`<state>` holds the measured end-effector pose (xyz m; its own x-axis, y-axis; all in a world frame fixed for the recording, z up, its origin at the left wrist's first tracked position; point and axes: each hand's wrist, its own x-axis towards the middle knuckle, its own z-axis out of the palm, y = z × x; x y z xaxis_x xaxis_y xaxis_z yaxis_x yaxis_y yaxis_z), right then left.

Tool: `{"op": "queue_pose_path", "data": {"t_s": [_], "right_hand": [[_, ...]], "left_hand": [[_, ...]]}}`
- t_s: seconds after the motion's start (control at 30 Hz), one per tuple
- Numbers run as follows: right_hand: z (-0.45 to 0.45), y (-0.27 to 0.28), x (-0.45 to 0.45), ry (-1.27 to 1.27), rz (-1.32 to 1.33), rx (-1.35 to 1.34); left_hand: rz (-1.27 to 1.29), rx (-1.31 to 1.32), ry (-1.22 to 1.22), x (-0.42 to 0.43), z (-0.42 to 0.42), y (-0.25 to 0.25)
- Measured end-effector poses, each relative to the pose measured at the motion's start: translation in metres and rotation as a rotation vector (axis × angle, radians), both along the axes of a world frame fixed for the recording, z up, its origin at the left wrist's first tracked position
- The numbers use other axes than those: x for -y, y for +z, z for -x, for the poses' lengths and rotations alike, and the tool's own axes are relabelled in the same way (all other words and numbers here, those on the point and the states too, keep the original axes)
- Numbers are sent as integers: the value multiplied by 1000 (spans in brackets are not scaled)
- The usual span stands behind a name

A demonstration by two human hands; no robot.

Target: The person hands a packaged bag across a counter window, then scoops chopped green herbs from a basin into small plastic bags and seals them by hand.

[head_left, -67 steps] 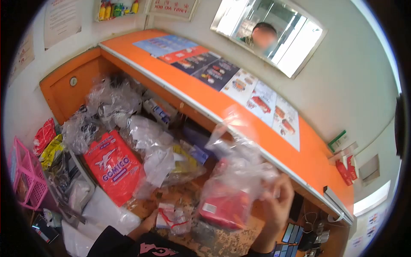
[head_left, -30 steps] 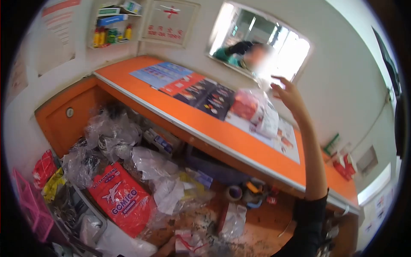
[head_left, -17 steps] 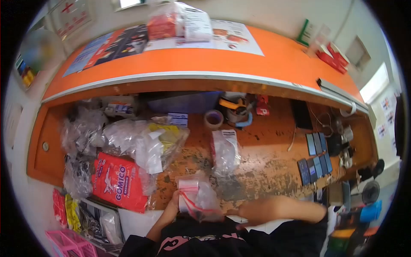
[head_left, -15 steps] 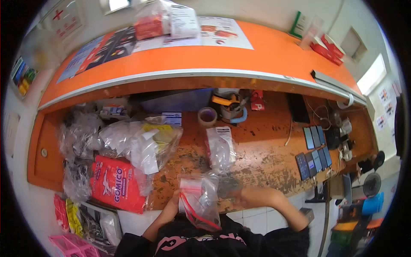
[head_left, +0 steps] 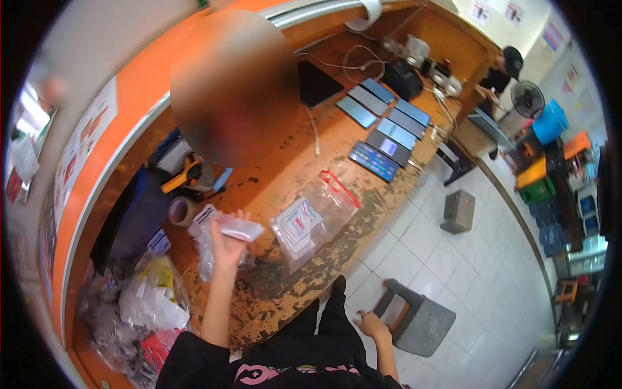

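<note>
My left hand (head_left: pixel 227 246) is raised over the counter, its fingers closed on a flat, pale white-pink packet (head_left: pixel 240 227). Just behind it a clear plastic bag with a white label (head_left: pixel 204 243) lies on the wood. To the right of that hand rests a clear zip bag (head_left: pixel 334 217) with a red closure strip, holding printed white cards or papers (head_left: pixel 298 225). My right hand (head_left: pixel 372 324) hangs low past the counter's front edge, beside a grey stool (head_left: pixel 421 321). Its fingers are loosely bent and apart, and nothing shows in them.
Several phones (head_left: pixel 389 126) lie towards the counter's right end, near cables and a black device (head_left: pixel 403 79). Tape (head_left: pixel 181 211) and crumpled plastic bags (head_left: pixel 146 298) are on the left. A blurred patch covers part of the counter. A person (head_left: pixel 499 81) is at the far right.
The view has swung right. The red-strip zip bag, earlier in front of my body by my left hand, now lies on the counter. My left hand holds a pale packet; my right hand has dropped lower.
</note>
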<state>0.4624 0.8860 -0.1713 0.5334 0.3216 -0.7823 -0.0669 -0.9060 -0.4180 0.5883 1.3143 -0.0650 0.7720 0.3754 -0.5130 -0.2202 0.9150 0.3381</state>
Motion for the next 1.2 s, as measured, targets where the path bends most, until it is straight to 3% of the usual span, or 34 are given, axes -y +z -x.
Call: {"op": "queue_pose_path", "data": {"t_s": [0.07,0.17,0.27,0.37,0.4,0.43,0.47,0.57,0.63,0.67,0.73,0.77,0.8,0.83,0.87,0.9,0.93,1.0,1.07,1.13,1.17,1.2], "right_hand": [[-10,17,15,-217,43,245],[-15,22,37,-351,-7,361],[-12,19,62,-344,-104,371],[-22,38,84,-366,-87,243],[-25,39,92,-375,-125,182],[-32,31,103,-395,-66,93],[-40,17,114,-377,-61,89],[-84,-10,140,-42,130,69],[-138,1,134,-77,0,-42],[-153,-15,137,86,-12,173],[-191,-68,152,157,-265,247],[-215,-82,157,114,-324,105],[-236,-95,163,74,-368,-45],[-256,-119,178,32,-356,-155],[-275,-141,195,-24,-332,-259],[-290,-148,211,-140,-291,-263],[-305,-153,228,-264,-242,-259],[-317,-177,262,-436,-234,-9],[-305,-173,286,-594,-362,-70],[-273,-172,305,-606,-487,-160],[-254,-184,309,-576,-435,-229],[-229,-191,327,-555,-364,-296]], "left_hand": [[-113,-45,-19,-5,-2,-7],[-302,-110,-72,-6,-3,-12],[-316,-312,-106,-21,7,-35],[-762,-262,-181,-8,-3,-37],[-749,-265,-182,10,-10,-21],[-943,-349,-78,35,-21,3],[-1137,-440,35,55,-28,20],[-1266,-286,3,103,-33,30],[-1471,-208,-44,134,-30,12],[-1488,-327,-43,158,-26,0],[-1667,-498,-34,204,-16,-15],[-1280,-433,-67,228,-6,-43],[-1074,-342,0,255,-1,-63],[-950,-466,-53,283,-1,-62],[-1248,-450,-71,307,5,-95],[-1361,-386,-93,332,-2,-99],[-1257,-347,-200,360,-6,-116],[-1195,-147,-521,411,-9,-194],[-867,-222,-1237,444,0,-253],[-819,-354,-1902,480,12,-322],[-780,-359,-2039,494,29,-342],[-755,-393,-2025,508,56,-357]]}}
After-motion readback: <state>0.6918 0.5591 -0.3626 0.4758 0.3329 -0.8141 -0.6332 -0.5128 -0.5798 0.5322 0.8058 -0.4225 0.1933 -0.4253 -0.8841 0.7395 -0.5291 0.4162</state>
